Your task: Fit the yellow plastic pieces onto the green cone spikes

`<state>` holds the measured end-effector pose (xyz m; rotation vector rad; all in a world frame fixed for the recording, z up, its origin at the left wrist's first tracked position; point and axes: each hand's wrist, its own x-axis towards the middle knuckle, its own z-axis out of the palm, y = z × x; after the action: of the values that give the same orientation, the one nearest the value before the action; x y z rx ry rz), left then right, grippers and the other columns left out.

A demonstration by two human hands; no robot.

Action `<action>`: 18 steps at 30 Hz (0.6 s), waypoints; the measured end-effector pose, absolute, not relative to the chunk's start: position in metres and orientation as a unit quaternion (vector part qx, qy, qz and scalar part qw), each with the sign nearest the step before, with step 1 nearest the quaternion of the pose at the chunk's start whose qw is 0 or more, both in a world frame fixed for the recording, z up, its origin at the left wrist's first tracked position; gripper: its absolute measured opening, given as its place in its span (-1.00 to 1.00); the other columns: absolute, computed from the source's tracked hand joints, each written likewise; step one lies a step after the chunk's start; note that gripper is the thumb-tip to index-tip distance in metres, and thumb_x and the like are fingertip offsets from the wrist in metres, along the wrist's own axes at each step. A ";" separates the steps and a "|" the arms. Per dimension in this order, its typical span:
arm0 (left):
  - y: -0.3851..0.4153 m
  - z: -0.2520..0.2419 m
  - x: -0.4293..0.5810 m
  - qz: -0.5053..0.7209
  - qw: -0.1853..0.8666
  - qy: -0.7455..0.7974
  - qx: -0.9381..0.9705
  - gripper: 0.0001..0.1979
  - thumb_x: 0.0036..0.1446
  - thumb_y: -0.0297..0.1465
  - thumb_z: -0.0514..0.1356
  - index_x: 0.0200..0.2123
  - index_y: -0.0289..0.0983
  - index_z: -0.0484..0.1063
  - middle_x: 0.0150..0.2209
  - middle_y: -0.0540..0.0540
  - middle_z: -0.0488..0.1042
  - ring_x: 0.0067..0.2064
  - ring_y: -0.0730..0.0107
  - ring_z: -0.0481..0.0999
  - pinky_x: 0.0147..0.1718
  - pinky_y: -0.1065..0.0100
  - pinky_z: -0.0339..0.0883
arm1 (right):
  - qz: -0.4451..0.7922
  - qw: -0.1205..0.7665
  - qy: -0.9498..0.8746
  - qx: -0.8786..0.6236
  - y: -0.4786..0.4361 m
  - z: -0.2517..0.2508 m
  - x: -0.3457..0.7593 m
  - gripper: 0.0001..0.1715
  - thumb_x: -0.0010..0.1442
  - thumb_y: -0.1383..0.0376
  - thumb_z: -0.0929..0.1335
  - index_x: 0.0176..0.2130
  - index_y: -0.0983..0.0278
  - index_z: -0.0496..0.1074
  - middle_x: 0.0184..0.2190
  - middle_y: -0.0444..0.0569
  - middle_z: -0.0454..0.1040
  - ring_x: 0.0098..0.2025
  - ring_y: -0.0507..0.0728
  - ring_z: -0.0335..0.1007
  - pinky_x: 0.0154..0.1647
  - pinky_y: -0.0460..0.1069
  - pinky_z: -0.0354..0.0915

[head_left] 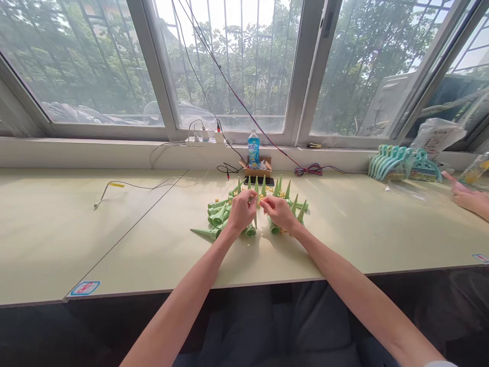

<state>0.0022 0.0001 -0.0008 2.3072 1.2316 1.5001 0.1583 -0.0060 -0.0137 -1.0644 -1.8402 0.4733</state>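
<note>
My left hand (242, 210) and my right hand (278, 211) meet over a heap of green plastic cone spikes (218, 214) in the middle of the pale table (153, 239). Both hands are closed in a pinch, fingertips nearly touching. Between them sits a small yellowish piece (260, 201) too small to name. Some cones stand upright behind the hands (287, 189), others lie on their sides to the left. Small yellow parts lie scattered among the cones.
A blue-labelled bottle (253, 148), a small cardboard box (258, 168) and a dark phone (260, 181) stand behind the heap. Cables and a power strip (204, 136) run along the sill. Teal hangers (397, 163) are stacked at right, by another person's hand (466, 196).
</note>
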 end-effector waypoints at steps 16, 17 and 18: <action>-0.001 0.001 0.003 0.502 0.070 0.409 0.759 -0.88 0.19 -0.47 0.11 -0.29 -0.27 0.45 -0.34 -0.06 0.51 -0.44 0.44 0.40 -0.43 0.40 0.29 | 0.212 0.495 -0.734 -0.414 -0.008 -0.014 0.158 -0.78 0.21 0.14 0.32 -0.30 0.26 0.39 -0.49 -0.09 0.46 -0.47 0.07 0.34 -0.41 -0.04 0.23; -0.001 0.001 0.003 0.503 0.071 0.410 0.758 -0.88 0.20 -0.47 0.11 -0.28 -0.27 0.45 -0.34 -0.06 0.51 -0.44 0.44 0.40 -0.43 0.40 0.29 | 0.212 0.497 -0.735 -0.410 -0.007 -0.014 0.158 -0.79 0.20 0.15 0.33 -0.29 0.25 0.39 -0.48 -0.08 0.46 -0.46 0.07 0.34 -0.41 -0.04 0.23; -0.001 0.001 0.003 0.503 0.072 0.410 0.757 -0.88 0.20 -0.47 0.11 -0.28 -0.27 0.45 -0.33 -0.06 0.51 -0.44 0.45 0.40 -0.43 0.40 0.29 | 0.212 0.498 -0.736 -0.407 -0.007 -0.015 0.158 -0.80 0.20 0.16 0.33 -0.29 0.25 0.39 -0.48 -0.08 0.46 -0.46 0.07 0.35 -0.41 -0.04 0.23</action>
<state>0.0028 -0.0013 0.0008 2.2766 1.2317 1.5129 0.1581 -0.0067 -0.0148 -0.9852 -1.7817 0.5131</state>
